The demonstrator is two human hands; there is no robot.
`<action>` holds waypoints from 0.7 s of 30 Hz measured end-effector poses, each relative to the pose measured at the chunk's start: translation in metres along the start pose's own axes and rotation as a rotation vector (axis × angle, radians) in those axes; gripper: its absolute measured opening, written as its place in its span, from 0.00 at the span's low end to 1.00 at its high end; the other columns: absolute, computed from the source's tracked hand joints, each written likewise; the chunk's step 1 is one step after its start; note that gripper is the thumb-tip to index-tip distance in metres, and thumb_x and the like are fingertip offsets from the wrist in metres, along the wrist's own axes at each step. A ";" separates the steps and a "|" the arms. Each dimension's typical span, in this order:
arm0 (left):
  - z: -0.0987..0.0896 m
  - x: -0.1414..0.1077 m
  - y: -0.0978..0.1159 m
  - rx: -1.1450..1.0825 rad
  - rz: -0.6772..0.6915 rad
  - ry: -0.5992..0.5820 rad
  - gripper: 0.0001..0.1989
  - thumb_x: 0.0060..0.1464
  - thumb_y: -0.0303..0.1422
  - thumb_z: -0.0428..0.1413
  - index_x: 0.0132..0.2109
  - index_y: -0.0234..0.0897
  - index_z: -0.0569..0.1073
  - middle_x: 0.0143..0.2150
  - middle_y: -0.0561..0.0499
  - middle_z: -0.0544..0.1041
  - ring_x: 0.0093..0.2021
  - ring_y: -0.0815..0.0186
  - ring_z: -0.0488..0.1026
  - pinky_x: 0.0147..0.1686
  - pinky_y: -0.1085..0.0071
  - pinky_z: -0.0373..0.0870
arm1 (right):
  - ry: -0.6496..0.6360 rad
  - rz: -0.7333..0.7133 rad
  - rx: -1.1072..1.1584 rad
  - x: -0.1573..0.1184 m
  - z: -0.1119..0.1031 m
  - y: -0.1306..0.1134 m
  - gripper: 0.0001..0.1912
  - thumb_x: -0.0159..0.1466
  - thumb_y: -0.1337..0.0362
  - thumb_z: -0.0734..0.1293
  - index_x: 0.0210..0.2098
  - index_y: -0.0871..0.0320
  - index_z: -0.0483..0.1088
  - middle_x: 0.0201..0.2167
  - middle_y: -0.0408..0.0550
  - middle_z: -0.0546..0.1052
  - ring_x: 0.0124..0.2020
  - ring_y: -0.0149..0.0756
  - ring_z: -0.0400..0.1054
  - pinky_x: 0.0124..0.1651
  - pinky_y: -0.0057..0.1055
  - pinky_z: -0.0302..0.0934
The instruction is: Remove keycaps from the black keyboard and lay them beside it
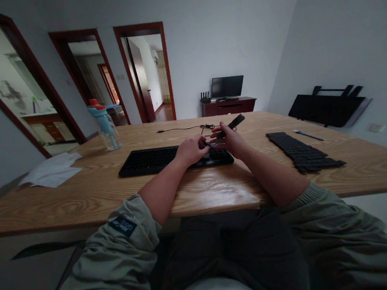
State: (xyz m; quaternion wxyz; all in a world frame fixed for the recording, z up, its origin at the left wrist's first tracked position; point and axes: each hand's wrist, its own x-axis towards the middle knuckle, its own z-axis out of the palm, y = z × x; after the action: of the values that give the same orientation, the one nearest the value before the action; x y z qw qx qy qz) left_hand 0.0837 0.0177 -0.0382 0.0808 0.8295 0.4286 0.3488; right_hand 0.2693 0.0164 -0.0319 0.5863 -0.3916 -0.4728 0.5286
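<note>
A black keyboard (147,161) lies flat on the wooden table in front of me. Over its right half, my left hand (191,150) is closed, its fingertips pinching a small dark piece (207,144) whose kind I cannot make out. Close beside it, my right hand (231,142) grips a dark, narrow, oblong thing (235,122) that slants up and away to the right. Its fingers partly hide that thing, and its fingertips come near the small piece. A thin black cable (181,129) with a coil runs behind the keyboard.
Rows of black keycaps (298,151) lie on the table (198,192) at the right, with a thin blue-handled brush (307,134) behind them. At the left are white papers (54,170) and a clear bottle (105,128) with a blue and red lid.
</note>
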 end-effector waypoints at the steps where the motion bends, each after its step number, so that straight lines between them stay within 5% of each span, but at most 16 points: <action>1: -0.001 0.001 -0.004 -0.003 -0.008 0.012 0.10 0.53 0.36 0.61 0.43 0.41 0.77 0.39 0.46 0.82 0.38 0.57 0.77 0.38 0.63 0.69 | 0.015 -0.018 0.004 0.001 -0.002 0.000 0.18 0.71 0.49 0.60 0.36 0.56 0.72 0.33 0.48 0.78 0.31 0.33 0.74 0.30 0.28 0.72; 5: -0.006 0.008 -0.020 -0.145 -0.102 0.109 0.08 0.49 0.34 0.63 0.38 0.40 0.77 0.37 0.45 0.81 0.38 0.58 0.77 0.40 0.65 0.70 | 0.100 -0.057 -0.051 0.006 -0.013 -0.001 0.21 0.70 0.46 0.60 0.35 0.55 0.72 0.32 0.48 0.77 0.30 0.33 0.73 0.28 0.27 0.70; 8: -0.015 0.011 -0.024 -0.512 -0.289 0.165 0.12 0.51 0.37 0.63 0.40 0.38 0.73 0.39 0.44 0.81 0.34 0.63 0.76 0.35 0.68 0.70 | 0.168 -0.137 -0.201 0.011 -0.021 0.001 0.19 0.69 0.47 0.62 0.35 0.56 0.73 0.31 0.47 0.76 0.27 0.31 0.71 0.25 0.25 0.66; 13: -0.032 0.010 -0.018 -1.123 -0.534 0.088 0.12 0.60 0.41 0.52 0.43 0.37 0.70 0.47 0.43 0.82 0.28 0.69 0.75 0.26 0.73 0.66 | 0.124 -0.320 -0.483 0.019 -0.029 0.013 0.13 0.66 0.52 0.67 0.35 0.55 0.74 0.29 0.43 0.74 0.26 0.30 0.66 0.25 0.24 0.60; 21: -0.035 0.009 -0.013 -1.197 -0.541 0.075 0.13 0.60 0.42 0.50 0.41 0.36 0.70 0.46 0.43 0.82 0.29 0.68 0.76 0.26 0.73 0.67 | 0.185 -0.509 -0.817 0.016 -0.032 0.011 0.08 0.65 0.56 0.67 0.36 0.54 0.74 0.34 0.47 0.77 0.36 0.39 0.69 0.43 0.31 0.61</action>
State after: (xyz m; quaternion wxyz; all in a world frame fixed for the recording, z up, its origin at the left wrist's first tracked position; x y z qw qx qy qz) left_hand 0.0559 0.0268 -0.0139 0.5980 0.4918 0.3564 0.5230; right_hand 0.2971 0.0353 -0.0482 0.5348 -0.5071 -0.6680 0.1027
